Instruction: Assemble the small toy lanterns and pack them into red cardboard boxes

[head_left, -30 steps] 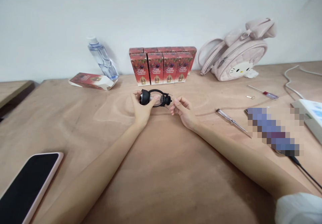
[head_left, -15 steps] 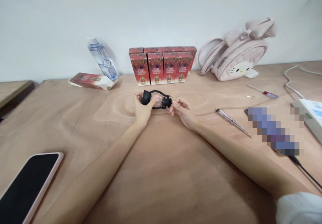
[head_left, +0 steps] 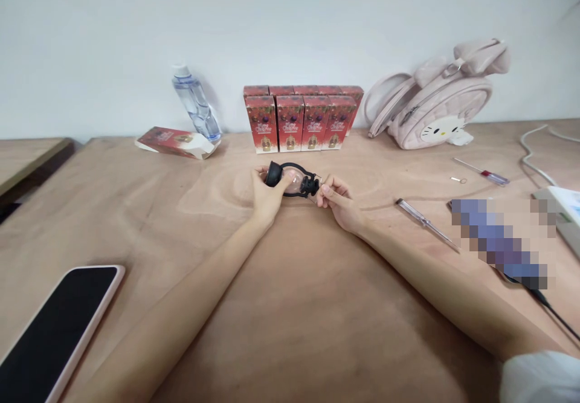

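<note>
A small black lantern (head_left: 310, 185) with a clear bulb lies on its side in front of the red boxes, its base to the left and its top to the right. My left hand (head_left: 268, 196) is wrapped round the base, the thumb across the clear bulb. At the top end my right hand (head_left: 339, 200) has its thumb and forefinger pinched at a thin wire beside the cap; the exact hold is too small to make out.
Red boxes (head_left: 290, 125) stand behind the lantern. Left are a bottle (head_left: 196, 104), a lying box (head_left: 174, 140) and a phone (head_left: 61, 330). Right are a pink bag (head_left: 446, 113), two screwdrivers (head_left: 428, 225), a small metal ring (head_left: 462, 180), a blurred-out object (head_left: 498, 240) and cables.
The whole view has shifted, so everything appears a little further right. Both hands keep their places on the lantern, with hardly any change of fingers.
</note>
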A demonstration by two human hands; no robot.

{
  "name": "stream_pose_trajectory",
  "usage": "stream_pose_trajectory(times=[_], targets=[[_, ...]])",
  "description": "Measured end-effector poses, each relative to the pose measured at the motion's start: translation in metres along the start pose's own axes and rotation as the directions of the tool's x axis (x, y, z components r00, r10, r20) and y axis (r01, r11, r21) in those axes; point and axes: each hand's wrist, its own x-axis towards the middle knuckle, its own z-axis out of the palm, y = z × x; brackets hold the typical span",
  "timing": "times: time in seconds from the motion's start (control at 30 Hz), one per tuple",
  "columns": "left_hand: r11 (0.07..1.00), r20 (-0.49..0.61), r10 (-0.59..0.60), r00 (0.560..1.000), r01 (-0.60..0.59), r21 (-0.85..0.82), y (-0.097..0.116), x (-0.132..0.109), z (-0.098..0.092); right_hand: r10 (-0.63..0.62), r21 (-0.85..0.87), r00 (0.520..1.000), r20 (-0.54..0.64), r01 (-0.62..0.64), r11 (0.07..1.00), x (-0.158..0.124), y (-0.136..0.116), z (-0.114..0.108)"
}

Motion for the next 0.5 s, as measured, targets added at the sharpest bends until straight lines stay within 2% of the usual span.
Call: stream_pose_trajectory(times=[0.27,0.5], targets=[[0.999,0.003,-0.003,1.000,0.003,-0.041,-0.0013,-0.0028,0.0016,-0.059,-0.139,0.998,0.025,0.062,0.988,-0.0029,-0.0013,-0.0014],[0.979,0.062,-0.095,0.994,0.105,-0.173,-0.0002,0.0000,-0.0010,-0.147,-0.277,0.983,0.112,0.173,0.945,-0.0080,-0.0030,-0.0027]])
